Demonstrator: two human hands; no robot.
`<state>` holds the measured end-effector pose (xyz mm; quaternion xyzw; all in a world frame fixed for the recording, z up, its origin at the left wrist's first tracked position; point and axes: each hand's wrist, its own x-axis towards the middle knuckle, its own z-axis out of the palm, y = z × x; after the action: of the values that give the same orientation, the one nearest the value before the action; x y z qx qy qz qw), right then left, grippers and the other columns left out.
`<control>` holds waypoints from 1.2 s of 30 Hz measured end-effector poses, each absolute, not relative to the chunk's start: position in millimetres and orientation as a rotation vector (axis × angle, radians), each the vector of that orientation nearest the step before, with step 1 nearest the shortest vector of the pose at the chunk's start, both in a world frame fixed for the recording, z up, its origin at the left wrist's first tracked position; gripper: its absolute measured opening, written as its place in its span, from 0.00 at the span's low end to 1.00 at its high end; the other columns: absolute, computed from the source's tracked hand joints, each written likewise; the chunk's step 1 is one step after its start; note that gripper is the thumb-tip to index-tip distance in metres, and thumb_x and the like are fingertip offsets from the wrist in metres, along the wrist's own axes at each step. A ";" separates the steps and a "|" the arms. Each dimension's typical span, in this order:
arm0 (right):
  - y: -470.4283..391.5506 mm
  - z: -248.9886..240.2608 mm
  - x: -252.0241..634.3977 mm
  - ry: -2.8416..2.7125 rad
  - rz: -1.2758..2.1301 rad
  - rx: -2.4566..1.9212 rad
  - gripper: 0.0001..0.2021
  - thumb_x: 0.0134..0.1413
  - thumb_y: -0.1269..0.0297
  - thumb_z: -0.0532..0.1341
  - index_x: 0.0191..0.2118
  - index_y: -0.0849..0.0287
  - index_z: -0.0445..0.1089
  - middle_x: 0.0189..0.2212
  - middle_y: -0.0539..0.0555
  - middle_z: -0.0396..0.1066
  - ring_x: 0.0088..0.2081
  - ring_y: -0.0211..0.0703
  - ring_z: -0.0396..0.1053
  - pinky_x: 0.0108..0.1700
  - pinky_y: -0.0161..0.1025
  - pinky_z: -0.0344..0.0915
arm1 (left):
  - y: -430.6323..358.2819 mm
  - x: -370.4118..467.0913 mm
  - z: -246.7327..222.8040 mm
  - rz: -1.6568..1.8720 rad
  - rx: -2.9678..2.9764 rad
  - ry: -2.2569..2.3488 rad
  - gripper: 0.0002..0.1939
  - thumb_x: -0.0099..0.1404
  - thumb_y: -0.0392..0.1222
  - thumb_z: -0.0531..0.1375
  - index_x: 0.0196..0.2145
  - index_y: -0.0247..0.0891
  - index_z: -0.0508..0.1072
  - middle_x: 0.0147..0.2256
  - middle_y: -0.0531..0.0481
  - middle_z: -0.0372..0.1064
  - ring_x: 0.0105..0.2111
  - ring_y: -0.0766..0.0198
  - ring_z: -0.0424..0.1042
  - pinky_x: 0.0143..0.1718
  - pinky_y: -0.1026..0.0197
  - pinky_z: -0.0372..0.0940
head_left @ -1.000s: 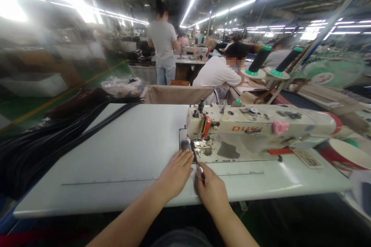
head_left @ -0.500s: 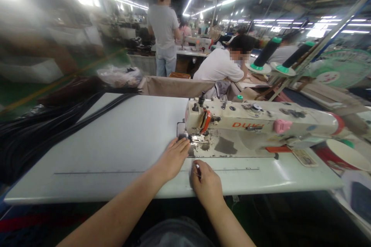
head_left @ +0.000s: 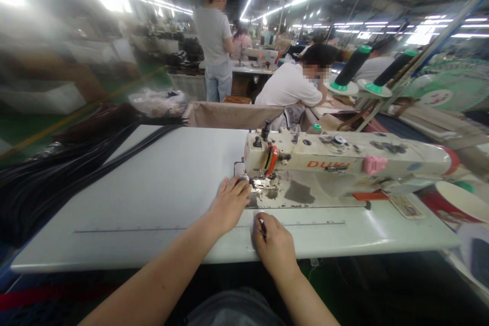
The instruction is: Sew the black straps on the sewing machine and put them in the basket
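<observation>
My left hand [head_left: 230,205] lies flat with its fingers somewhat spread, its fingertips by the needle area of the white sewing machine [head_left: 305,163]. Just right of it and nearer the front edge, my right hand [head_left: 274,239] is curled, thumb and fingers closed around something small and partly hidden that I cannot make out. Both hands are over the white sewing table [head_left: 160,178], which has a printed ruler line [head_left: 126,230]. Whatever lies beneath my left fingers is hidden.
Long black strips [head_left: 46,188] drape over the table's left side. A fabric-lined bin [head_left: 237,114] stands behind the table. Thread cones [head_left: 351,69] and a green fan [head_left: 451,86] are at the right. One person [head_left: 216,35] stands and another [head_left: 292,84] sits beyond.
The fingers of my left hand have spread a little. My right hand keeps its curled grip in nearly the same place. The standing person has turned slightly.
</observation>
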<state>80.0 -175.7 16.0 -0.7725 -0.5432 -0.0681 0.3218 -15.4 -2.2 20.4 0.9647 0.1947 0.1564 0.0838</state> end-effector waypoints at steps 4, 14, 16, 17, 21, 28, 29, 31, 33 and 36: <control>-176.5 15.5 80.3 -1.424 -0.177 -1.998 0.09 0.62 0.72 0.54 0.42 0.57 0.70 0.31 0.52 0.75 0.30 0.43 0.72 0.33 0.37 0.60 | 19.0 -7.5 16.9 0.522 2.732 0.527 0.16 0.73 0.37 0.56 0.55 0.44 0.75 0.59 0.45 0.69 0.64 0.50 0.63 0.68 0.40 0.57; -177.3 10.7 79.9 -1.388 -0.265 -1.935 0.08 0.64 0.72 0.54 0.42 0.58 0.70 0.31 0.53 0.74 0.31 0.43 0.72 0.35 0.37 0.63 | 79.0 42.0 15.2 0.525 2.637 0.405 0.15 0.70 0.35 0.57 0.51 0.42 0.79 0.59 0.47 0.71 0.63 0.53 0.65 0.68 0.50 0.59; -177.8 10.1 79.7 -1.388 -0.274 -1.936 0.09 0.64 0.72 0.54 0.42 0.58 0.70 0.31 0.53 0.74 0.31 0.43 0.72 0.35 0.37 0.63 | 79.1 45.5 17.3 0.553 2.647 0.391 0.17 0.72 0.37 0.56 0.55 0.42 0.77 0.60 0.46 0.70 0.63 0.53 0.65 0.68 0.52 0.59; -178.0 10.2 79.7 -1.388 -0.274 -1.935 0.09 0.64 0.72 0.54 0.42 0.58 0.70 0.31 0.53 0.74 0.31 0.43 0.72 0.35 0.37 0.63 | 78.4 46.0 18.1 0.569 2.652 0.394 0.18 0.73 0.39 0.55 0.57 0.41 0.75 0.61 0.46 0.70 0.63 0.54 0.65 0.68 0.52 0.59; -177.9 12.7 79.6 -1.397 -0.271 -1.926 0.09 0.62 0.74 0.54 0.42 0.57 0.70 0.30 0.52 0.73 0.30 0.42 0.71 0.34 0.36 0.63 | 76.0 42.4 18.8 0.589 2.666 0.460 0.18 0.75 0.42 0.53 0.56 0.39 0.75 0.58 0.43 0.72 0.60 0.52 0.68 0.66 0.50 0.61; -178.0 12.8 79.3 -1.402 -0.268 -1.941 0.10 0.60 0.75 0.54 0.41 0.57 0.70 0.29 0.51 0.72 0.30 0.41 0.69 0.35 0.36 0.62 | 83.3 33.1 20.9 0.562 2.691 0.397 0.10 0.69 0.40 0.62 0.46 0.42 0.81 0.50 0.45 0.75 0.55 0.53 0.70 0.63 0.49 0.62; -178.3 12.3 79.2 -1.405 -0.264 -1.947 0.10 0.60 0.75 0.54 0.41 0.57 0.70 0.30 0.52 0.72 0.30 0.41 0.69 0.35 0.36 0.62 | 83.6 32.0 22.1 0.566 2.694 0.398 0.10 0.68 0.39 0.63 0.45 0.42 0.81 0.49 0.45 0.76 0.53 0.53 0.70 0.62 0.49 0.63; -178.7 11.2 78.9 -1.411 -0.258 -1.950 0.10 0.60 0.75 0.54 0.42 0.57 0.69 0.30 0.52 0.72 0.31 0.42 0.70 0.35 0.36 0.62 | 81.5 28.8 24.9 0.568 2.700 0.426 0.08 0.67 0.39 0.64 0.43 0.42 0.82 0.46 0.45 0.77 0.51 0.53 0.71 0.58 0.49 0.64; -179.0 10.5 78.6 -1.411 -0.257 -1.949 0.10 0.61 0.74 0.54 0.42 0.57 0.69 0.30 0.52 0.72 0.31 0.42 0.69 0.35 0.36 0.62 | 75.8 24.1 27.3 0.554 2.681 0.504 0.06 0.66 0.41 0.66 0.40 0.43 0.83 0.44 0.46 0.77 0.48 0.53 0.72 0.55 0.49 0.64; -179.0 10.4 78.1 -1.412 -0.260 -1.951 0.09 0.62 0.74 0.53 0.41 0.57 0.69 0.30 0.51 0.71 0.30 0.42 0.69 0.35 0.36 0.61 | 62.7 16.2 29.4 0.540 2.595 0.654 0.03 0.66 0.41 0.67 0.37 0.46 0.83 0.39 0.49 0.78 0.44 0.55 0.74 0.52 0.51 0.65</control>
<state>78.1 -179.0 10.4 -0.7538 -0.5456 -0.1004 0.3521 16.2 62.7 29.4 0.9304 0.2347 0.1936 0.2045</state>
